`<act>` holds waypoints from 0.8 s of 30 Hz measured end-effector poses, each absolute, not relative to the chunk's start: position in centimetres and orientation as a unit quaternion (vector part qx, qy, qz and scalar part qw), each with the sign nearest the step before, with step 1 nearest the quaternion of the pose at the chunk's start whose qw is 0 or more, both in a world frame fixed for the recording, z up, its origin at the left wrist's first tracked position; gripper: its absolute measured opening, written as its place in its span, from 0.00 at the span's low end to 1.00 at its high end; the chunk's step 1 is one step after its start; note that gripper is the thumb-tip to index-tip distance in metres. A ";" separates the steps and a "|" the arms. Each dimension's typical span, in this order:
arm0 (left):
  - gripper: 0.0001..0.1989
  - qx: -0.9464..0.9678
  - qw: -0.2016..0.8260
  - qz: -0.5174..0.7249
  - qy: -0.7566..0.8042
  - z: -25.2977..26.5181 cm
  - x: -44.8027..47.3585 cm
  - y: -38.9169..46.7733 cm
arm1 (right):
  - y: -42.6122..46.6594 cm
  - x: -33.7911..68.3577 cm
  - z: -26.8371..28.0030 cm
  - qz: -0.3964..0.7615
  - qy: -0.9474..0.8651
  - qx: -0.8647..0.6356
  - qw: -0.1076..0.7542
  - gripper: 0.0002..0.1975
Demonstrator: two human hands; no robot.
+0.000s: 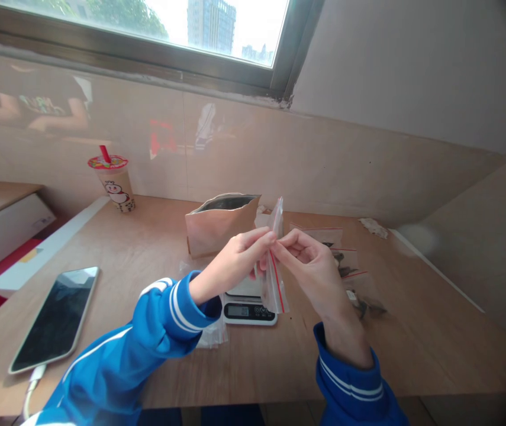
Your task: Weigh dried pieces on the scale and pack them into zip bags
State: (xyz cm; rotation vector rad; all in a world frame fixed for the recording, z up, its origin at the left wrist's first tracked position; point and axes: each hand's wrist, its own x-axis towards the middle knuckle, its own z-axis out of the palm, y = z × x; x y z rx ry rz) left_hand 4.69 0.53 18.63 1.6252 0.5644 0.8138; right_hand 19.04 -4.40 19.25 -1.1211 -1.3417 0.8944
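Note:
A clear zip bag [274, 284] with a red seal line hangs upright between my hands, over the digital scale [249, 313]. My left hand [241, 255] pinches it from the left, thumb and fingers closed near the red line. From the other side, my right hand [312, 266] grips the same edge, thumb against finger. The bag looks flat, with nothing visible inside. Part of the scale's plate is hidden behind my left hand and the bag. Just behind stands an open brown paper pouch [221, 228] with a silvery lining.
Several filled zip bags [363, 296] with dark dried pieces lie to the right. More clear bags [212, 334] sit left of the scale. A phone [57, 316] with a cable lies at the left, and a drink cup [117, 186] stands by the wall.

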 end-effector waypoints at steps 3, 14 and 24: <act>0.20 0.687 0.609 0.332 0.217 18.5 4.6 0.7 | -4.6 19.0 19.4 0.415 -0.584 -0.445 0.537 0.14; 0.21 0.668 0.422 0.544 0.283 17.3 4.3 -0.2 | -4.3 25.0 19.1 0.157 -0.454 -0.544 0.688 0.14; 0.29 0.302 0.780 0.514 0.190 13.5 8.7 0.3 | -2.9 23.4 20.2 0.319 -0.485 -0.513 0.633 0.16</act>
